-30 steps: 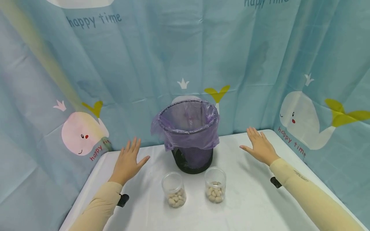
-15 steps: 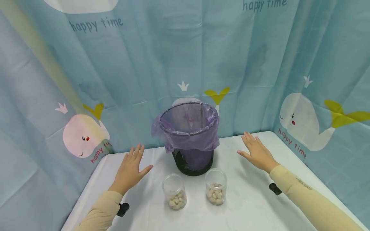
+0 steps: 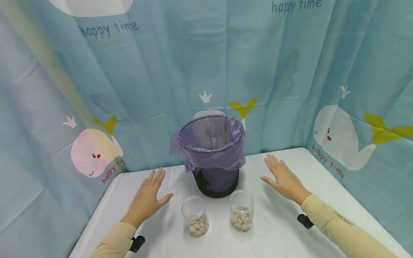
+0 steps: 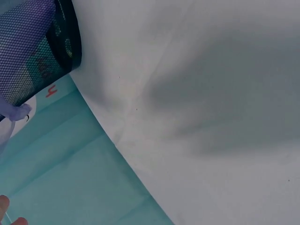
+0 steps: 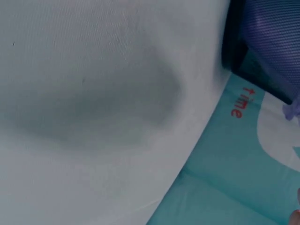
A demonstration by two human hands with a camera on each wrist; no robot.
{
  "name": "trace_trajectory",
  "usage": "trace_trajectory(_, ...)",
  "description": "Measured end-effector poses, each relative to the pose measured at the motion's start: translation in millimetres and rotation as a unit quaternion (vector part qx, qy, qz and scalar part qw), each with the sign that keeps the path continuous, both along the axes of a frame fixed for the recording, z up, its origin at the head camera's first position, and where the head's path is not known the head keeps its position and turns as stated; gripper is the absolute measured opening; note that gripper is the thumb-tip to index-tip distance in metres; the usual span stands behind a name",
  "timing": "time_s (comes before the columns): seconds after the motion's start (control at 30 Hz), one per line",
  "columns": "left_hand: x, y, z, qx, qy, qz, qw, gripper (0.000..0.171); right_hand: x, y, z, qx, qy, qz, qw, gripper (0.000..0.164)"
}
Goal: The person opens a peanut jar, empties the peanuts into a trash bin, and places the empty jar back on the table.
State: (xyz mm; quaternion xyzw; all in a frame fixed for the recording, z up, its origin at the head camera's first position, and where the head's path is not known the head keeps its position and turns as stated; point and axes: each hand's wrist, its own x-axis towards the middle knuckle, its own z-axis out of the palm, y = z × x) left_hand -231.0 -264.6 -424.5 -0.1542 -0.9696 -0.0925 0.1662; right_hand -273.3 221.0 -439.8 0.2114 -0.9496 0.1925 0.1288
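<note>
Left hand (image 3: pixel 146 198) and right hand (image 3: pixel 285 180), fingers extended, released, flank clear cylindrical jars (image 3: pixel 195 218) of beige ovals (image 3: pixel 241 222); near the table's far edge (image 3: pixel 256 157), a mesh wastebasket (image 3: pixel 217 184), purple liner (image 3: pixel 214 160) crinkled.

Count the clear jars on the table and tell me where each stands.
2. The left jar stands in front of the mesh bin, nearer the left hand; the right jar also stands in front, nearer the right hand. Any behind the bin would be hidden.
</note>
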Motion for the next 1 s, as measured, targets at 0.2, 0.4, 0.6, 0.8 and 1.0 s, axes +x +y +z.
trace_trajectory(0.2, 6.4, 5, -3.0, 0.014, 0.001, -0.013, 0.9998, 0.089, 6.8, -9, -0.5, -0.01, -0.005, 0.006, 1.0, 0.078)
trace_trajectory(0.4, 13.0, 9, -5.7, 0.027, -0.003, -0.022, 0.9994, 0.09, 13.0, -18, 2.9, -0.023, -0.013, 0.007, 1.0, 0.079)
trace_trajectory(0.6, 20.0, 10, -7.2, 0.024, -0.001, -0.032, 0.9992, 0.092, 22.1, -29, 8.0, -0.034, -0.016, 0.02, 0.999, 0.078)
trace_trajectory(0.8, 27.6, 11, -8.1, 0.029, -0.023, -0.046, 0.9982, 0.101, 31.6, -39, 14.8, -0.038, -0.008, 0.038, 0.999, 0.077)
trace_trajectory(1.0, 30.7, 17, -11.0, 0.041, -0.041, -0.069, 0.996, 0.106, 39.8, -48, 21.6, -0.043, -0.002, 0.058, 0.997, 0.076)
